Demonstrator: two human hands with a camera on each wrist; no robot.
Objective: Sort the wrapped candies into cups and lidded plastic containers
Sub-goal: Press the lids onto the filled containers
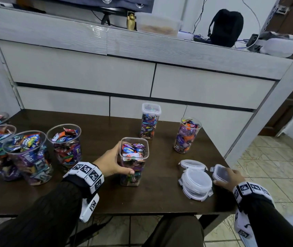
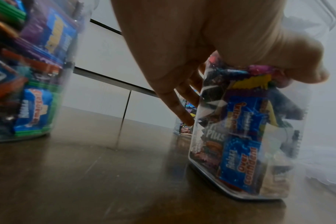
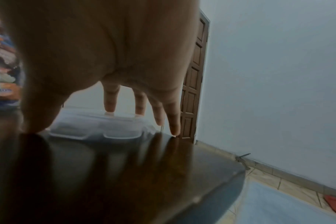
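Hands [image 1: 112, 162] on candy-packed clear container [image 1: 133, 163]

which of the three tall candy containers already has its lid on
The square container at the back, against the cabinet. The one the left hand grips and the round one are open-topped.

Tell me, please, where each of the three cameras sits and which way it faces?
Head: worn on the head, looking forward and down at the table; both sleeved forearms, left hand and right hand show.
Left wrist: low, along the left hand, whose grip is around the square container.
Right wrist: low, along the right hand, fingers on the square lid.
Shared: head and left wrist both show the square container.
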